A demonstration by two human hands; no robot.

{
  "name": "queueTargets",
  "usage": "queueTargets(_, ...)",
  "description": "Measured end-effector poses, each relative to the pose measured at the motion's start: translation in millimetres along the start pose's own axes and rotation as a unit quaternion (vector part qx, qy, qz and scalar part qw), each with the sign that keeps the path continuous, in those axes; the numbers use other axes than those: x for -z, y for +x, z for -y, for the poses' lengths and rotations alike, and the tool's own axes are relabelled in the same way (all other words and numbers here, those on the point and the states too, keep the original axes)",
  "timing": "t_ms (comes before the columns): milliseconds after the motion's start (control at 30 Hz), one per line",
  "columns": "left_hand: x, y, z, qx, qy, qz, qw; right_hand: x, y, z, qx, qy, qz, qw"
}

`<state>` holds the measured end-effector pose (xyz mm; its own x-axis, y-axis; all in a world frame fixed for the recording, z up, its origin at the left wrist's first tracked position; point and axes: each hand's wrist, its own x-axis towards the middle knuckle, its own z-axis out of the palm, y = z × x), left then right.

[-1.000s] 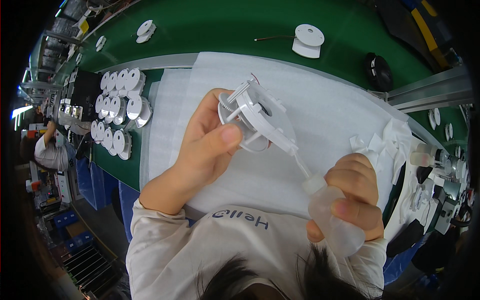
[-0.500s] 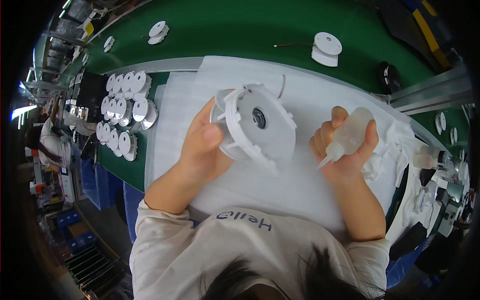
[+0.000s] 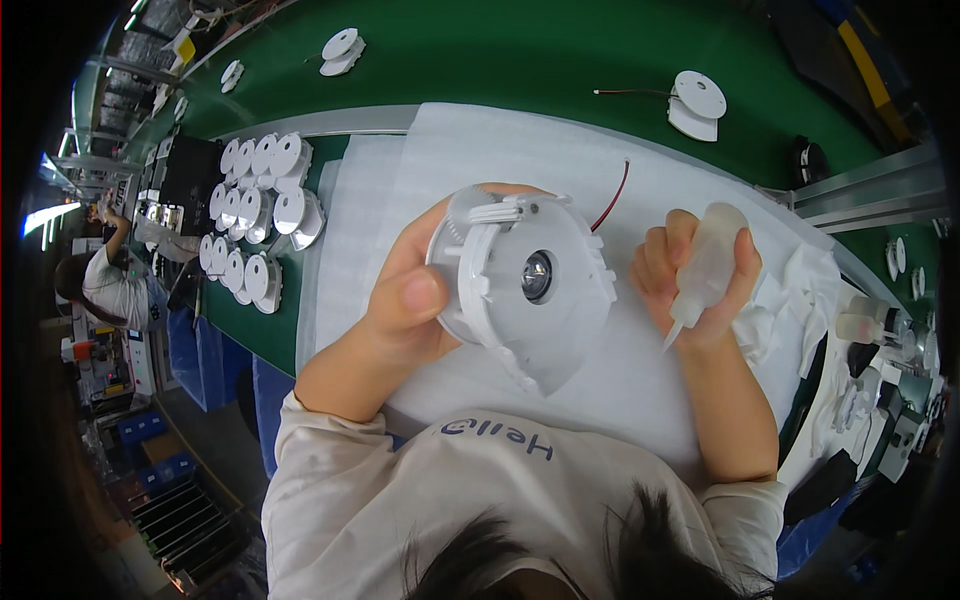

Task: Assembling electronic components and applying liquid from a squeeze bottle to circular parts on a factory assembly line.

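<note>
My left hand [image 3: 410, 290] grips a white round plastic housing [image 3: 500, 290] by its left side, thumb in front and the other fingers mostly hidden behind it. A dark glossy lens [image 3: 537, 276] sits in the middle of its face, and a thin red and black wire [image 3: 613, 195] sticks out from behind. To the right, my right hand [image 3: 690, 275] is wrapped round a translucent squeeze bottle [image 3: 712, 255]. The bottle's narrow nozzle points down and left, apart from the housing.
White foam sheeting [image 3: 370, 200] covers the work surface. Several similar white housings [image 3: 255, 215] stand in rows at left; another housing [image 3: 695, 105] with a wire lies on the green belt [image 3: 520, 50]. Crumpled white cloth [image 3: 790, 300] and small bottles [image 3: 865, 325] are at right. Another person [image 3: 110, 275] works far left.
The housing has turned in my left hand, its lens now facing more toward me, and its wire shows more plainly. My right hand has tilted the bottle so its nozzle points more steeply down.
</note>
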<state>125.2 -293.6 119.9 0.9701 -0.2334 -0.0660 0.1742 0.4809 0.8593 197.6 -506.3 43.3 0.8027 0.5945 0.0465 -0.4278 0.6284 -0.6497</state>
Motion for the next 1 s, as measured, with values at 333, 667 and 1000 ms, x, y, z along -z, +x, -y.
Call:
queueTargets(333, -2.9, 0.9, 6.7, -0.007, -0.042, -0.025, 0.999, -1.1, 0.2, -3.4, 0.037, -0.057, 0.06, 0.996)
queueTargets(667, -14.4, 0.7, 11.9, 0.002, -0.095, -0.057, 0.994, 5.1, 5.0, -0.2, 0.02, -0.036, -0.002, 0.999)
queueTargets(1000, -0.4, 1.9, 15.9, -0.001, -0.077, -0.019, 0.997, 10.5, 1.9, -6.6, 0.016, -0.036, -0.02, 0.999)
